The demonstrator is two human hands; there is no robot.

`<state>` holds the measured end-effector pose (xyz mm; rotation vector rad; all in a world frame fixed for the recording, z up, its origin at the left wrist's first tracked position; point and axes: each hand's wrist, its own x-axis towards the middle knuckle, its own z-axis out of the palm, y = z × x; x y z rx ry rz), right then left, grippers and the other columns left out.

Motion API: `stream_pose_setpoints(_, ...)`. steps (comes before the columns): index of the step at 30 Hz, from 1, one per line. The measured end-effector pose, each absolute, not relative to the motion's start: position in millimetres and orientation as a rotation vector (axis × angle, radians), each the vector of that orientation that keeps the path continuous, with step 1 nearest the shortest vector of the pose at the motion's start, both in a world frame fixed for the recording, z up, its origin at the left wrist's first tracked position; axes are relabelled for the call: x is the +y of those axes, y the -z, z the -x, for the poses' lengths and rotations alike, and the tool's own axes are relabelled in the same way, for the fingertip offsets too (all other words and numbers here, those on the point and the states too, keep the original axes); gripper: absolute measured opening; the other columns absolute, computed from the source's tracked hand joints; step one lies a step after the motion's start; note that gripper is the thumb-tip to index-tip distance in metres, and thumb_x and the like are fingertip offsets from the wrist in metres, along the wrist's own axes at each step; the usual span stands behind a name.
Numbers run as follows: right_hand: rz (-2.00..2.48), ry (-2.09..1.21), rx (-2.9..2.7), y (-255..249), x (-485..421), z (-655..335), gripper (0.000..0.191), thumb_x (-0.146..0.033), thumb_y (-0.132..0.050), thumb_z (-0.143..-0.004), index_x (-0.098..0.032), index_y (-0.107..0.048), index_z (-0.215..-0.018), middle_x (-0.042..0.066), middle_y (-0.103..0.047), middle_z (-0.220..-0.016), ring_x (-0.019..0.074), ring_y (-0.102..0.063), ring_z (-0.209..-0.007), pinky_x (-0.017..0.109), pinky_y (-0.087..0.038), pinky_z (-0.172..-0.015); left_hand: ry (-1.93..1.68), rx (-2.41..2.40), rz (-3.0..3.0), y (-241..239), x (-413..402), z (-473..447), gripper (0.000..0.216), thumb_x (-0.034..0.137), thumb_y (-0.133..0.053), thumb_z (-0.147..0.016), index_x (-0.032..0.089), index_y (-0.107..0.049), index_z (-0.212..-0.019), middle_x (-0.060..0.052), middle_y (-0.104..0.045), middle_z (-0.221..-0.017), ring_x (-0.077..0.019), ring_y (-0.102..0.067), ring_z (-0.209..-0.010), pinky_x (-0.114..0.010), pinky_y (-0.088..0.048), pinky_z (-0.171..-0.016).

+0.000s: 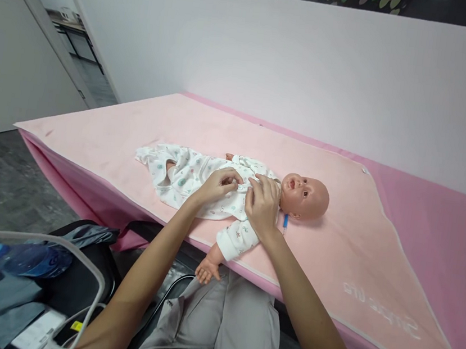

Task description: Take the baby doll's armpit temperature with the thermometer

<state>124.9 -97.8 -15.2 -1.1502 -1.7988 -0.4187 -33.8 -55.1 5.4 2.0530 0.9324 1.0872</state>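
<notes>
A baby doll point(304, 196) lies on its back on a pink blanket point(359, 252), head to the right. It wears a white patterned romper point(190, 178). My left hand point(220, 185) pinches the romper's front at the chest, fingers closed on the fabric. My right hand point(262, 203) pinches the same opening just below the doll's chin. The two hands nearly touch. One doll arm point(224, 247) hangs over the near table edge.
The blanket covers a pink padded table point(445, 212) set against a white wall. At lower left a dark bag point(76, 274) holds a blue-capped water bottle point(31, 258), grey cloth and a white cable. My grey-trousered lap is below the table edge.
</notes>
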Motion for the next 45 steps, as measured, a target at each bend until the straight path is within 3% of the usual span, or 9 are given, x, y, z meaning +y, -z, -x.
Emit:
stream_pose_setpoints(10, 1.156, 0.403, -1.828, 15.3, -96.8, -124.7, 0.013, -0.023, -0.050, -0.084, -0.019, -0.061, -0.089, 0.009, -0.059, -0.106, 0.0222, -0.050, -0.105, 0.043, -0.033, -0.100, -1.027, 0.817, -2.056, -5.5, -54.5, 35.5, 0.009, 0.023, -0.054, -0.074, 0.014, -0.056, -0.076, -0.002, -0.054, -0.079, -0.0111, -0.045, -0.068, -0.022, -0.036, -0.062)
stream_pose_setpoints(20, 1.162, 0.409, -1.807, 17.2, -95.4, -124.4, 0.011, -0.023, -0.049, -0.086, -0.019, -0.059, -0.085, 0.008, -0.062, -0.100, 0.0208, -0.052, -0.099, 0.040, -0.037, -0.094, -1.030, 0.836, -1.993, -5.0, -56.0, 34.8, 0.020, 0.031, -0.052, -0.081, 0.014, -0.059, -0.087, -0.001, -0.055, -0.073, -0.0108, -0.048, -0.063, -0.022, -0.038, -0.059)
stream_pose_setpoints(25, 1.190, 0.397, -1.796, 16.7, -95.7, -124.5, 0.012, -0.024, -0.049, -0.087, -0.019, -0.059, -0.085, 0.008, -0.061, -0.100, 0.0208, -0.052, -0.098, 0.040, -0.037, -0.094, -0.964, 0.767, -2.104, -5.7, -52.5, 38.5, 0.022, 0.026, -0.062, -0.075, 0.016, -0.062, -0.095, -0.006, -0.061, -0.098, -0.0170, -0.055, -0.091, -0.026, -0.041, -0.082)
stream_pose_setpoints(28, 1.190, 0.393, -1.793, 15.8, -96.1, -124.5, 0.011, -0.024, -0.049, -0.086, -0.019, -0.059, -0.085, 0.008, -0.061, -0.099, 0.0208, -0.052, -0.098, 0.039, -0.037, -0.092, -0.959, 0.755, -2.105, -5.5, -51.9, 39.1, 0.024, 0.028, -0.063, -0.075, 0.016, -0.063, -0.096, -0.007, -0.063, -0.100, -0.0181, -0.056, -0.096, -0.028, -0.040, -0.087)
stream_pose_setpoints(45, 1.129, 0.421, -1.787, 17.2, -96.6, -125.7, 0.010, -0.022, -0.049, -0.085, -0.019, -0.059, -0.083, 0.008, -0.062, -0.097, 0.0217, -0.052, -0.096, 0.041, -0.039, -0.091, -0.984, 0.772, -2.001, -8.6, -54.2, 39.6, 0.023, 0.033, -0.059, -0.079, 0.015, -0.068, -0.090, -0.007, -0.067, -0.091, -0.0172, -0.059, -0.086, -0.027, -0.044, -0.078)
